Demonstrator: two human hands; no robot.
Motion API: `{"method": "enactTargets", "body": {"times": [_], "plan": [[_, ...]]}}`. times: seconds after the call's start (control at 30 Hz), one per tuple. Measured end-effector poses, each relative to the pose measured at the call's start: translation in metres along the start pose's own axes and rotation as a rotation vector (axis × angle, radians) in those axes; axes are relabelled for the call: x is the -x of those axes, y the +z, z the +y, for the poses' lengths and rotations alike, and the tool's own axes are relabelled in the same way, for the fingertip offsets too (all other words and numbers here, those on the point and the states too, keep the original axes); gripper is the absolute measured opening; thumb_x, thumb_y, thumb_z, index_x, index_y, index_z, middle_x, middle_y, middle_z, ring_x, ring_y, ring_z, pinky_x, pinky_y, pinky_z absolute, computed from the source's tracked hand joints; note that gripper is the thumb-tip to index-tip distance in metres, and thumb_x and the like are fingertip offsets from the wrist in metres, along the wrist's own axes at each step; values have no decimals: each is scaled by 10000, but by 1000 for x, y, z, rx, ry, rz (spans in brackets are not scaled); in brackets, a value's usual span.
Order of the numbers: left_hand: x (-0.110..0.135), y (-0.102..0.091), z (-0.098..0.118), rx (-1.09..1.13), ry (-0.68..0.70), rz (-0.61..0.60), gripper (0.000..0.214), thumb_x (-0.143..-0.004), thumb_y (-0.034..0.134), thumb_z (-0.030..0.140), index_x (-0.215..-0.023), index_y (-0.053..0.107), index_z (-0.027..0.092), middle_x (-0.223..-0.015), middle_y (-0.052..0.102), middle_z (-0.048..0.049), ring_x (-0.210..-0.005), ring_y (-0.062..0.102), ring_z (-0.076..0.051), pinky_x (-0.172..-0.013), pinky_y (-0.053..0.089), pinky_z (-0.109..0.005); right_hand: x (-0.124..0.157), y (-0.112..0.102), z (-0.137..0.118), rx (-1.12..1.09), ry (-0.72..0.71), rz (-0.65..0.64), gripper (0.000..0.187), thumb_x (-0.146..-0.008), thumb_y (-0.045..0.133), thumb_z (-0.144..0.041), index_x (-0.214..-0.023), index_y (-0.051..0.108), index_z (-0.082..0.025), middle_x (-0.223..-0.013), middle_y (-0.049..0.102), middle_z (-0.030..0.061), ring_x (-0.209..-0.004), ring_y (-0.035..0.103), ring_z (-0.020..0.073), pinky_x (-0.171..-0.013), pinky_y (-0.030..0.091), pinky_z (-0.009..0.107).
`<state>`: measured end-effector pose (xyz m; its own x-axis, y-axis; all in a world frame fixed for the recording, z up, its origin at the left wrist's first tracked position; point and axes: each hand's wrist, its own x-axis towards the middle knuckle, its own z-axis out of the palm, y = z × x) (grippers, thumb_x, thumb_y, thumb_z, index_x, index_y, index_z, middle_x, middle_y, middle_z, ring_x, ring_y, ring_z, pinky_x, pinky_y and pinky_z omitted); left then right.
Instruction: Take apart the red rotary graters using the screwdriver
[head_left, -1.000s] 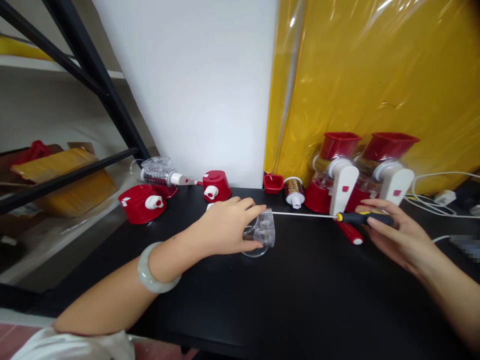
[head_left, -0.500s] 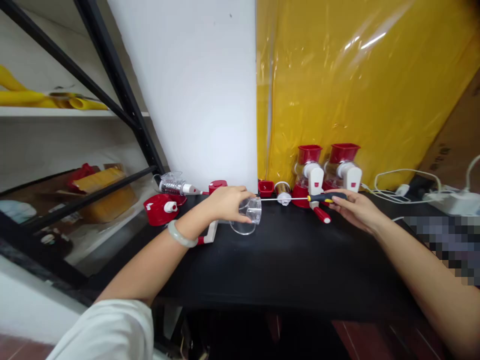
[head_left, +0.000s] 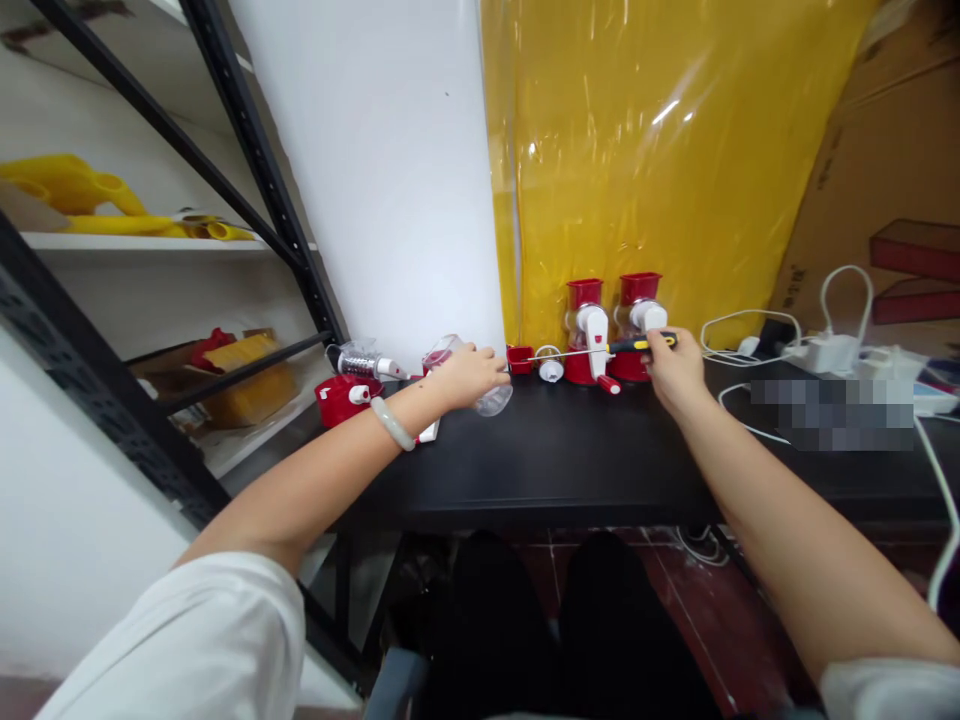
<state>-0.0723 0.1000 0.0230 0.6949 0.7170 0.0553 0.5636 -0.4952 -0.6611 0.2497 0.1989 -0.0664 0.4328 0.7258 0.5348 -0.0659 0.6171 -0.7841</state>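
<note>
My left hand (head_left: 466, 376) is closed round a clear plastic housing (head_left: 491, 399), held just above the black table (head_left: 570, 460) near its back left. My right hand (head_left: 671, 370) grips the black-and-yellow handle of a long screwdriver (head_left: 600, 349). Its thin shaft runs left, and the tip ends near a small red cup (head_left: 519, 358). Two red-and-white rotary graters (head_left: 611, 325) stand against the yellow sheet just behind the screwdriver.
A red base part (head_left: 341, 398) and a clear drum with a white handle (head_left: 360, 362) lie at the table's left end beside a black metal shelf frame (head_left: 247, 150). White cables and a charger (head_left: 821, 350) sit at the right. My knees show below the table's front edge.
The view has pulled back and upward, so the table looks farther away. My left hand has lifted the clear housing off the table. My right hand has closed round the screwdriver handle and raised it.
</note>
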Motion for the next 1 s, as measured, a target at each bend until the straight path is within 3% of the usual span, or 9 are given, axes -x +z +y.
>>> {"method": "enactTargets", "body": {"times": [0.1, 0.27, 0.47, 0.63, 0.77, 0.9, 1.0], "plan": [[-14, 4, 16, -67, 71, 61, 244, -824, 621, 142, -1043, 649, 246, -1065, 626, -78, -1016, 548, -233, -777, 363, -344, -1, 18, -3, 141, -69, 42, 245, -753, 653, -422, -816, 543, -212, -700, 534, -21, -664, 559, 157, -630, 483, 304], [-25, 16, 25, -35, 152, 85, 217, -886, 517, 109, -956, 682, 230, -993, 630, -79, -943, 563, -200, -745, 355, -329, 1, 40, -2, 193, -128, -9, 234, -761, 630, -421, -836, 539, -218, -779, 570, -2, -782, 571, 181, -735, 483, 332], [-29, 33, 33, 60, 205, 110, 206, -884, 517, 115, -890, 685, 234, -899, 624, -72, -908, 556, -198, -720, 368, -315, 19, 37, 11, 153, -119, -36, 224, -767, 621, -418, -848, 526, -231, -774, 562, -7, -756, 567, 167, -703, 470, 303], [-34, 36, 41, 104, 271, 163, 218, -899, 493, 122, -854, 681, 222, -935, 630, -81, -965, 548, -198, -834, 385, -317, 23, 31, 19, 171, -110, -49, 189, -767, 620, -383, -833, 529, -231, -737, 547, -25, -701, 543, 144, -681, 454, 282], [-40, 36, 44, 101, 283, 137, 230, -915, 475, 143, -850, 686, 210, -949, 634, -88, -1011, 540, -209, -880, 385, -326, 21, 29, 19, 142, -89, -45, 208, -759, 640, -388, -809, 510, -234, -712, 530, -27, -670, 531, 144, -634, 449, 273], [-38, 34, 33, 87, 196, 143, 240, -917, 468, 141, -1004, 677, 219, -1011, 619, -89, -1047, 537, -212, -938, 378, -346, 21, 29, 18, 129, -92, -21, 213, -760, 644, -387, -810, 505, -234, -728, 534, -17, -686, 543, 147, -629, 460, 272], [-25, 31, 19, 133, 54, 175, 348, -819, 633, 163, -1162, 624, 224, -1118, 590, -93, -1088, 525, -241, -953, 395, -375, 19, 27, 17, 113, -93, 53, 206, -767, 627, -394, -823, 507, -235, -739, 533, -16, -679, 549, 144, -598, 466, 265]]}}
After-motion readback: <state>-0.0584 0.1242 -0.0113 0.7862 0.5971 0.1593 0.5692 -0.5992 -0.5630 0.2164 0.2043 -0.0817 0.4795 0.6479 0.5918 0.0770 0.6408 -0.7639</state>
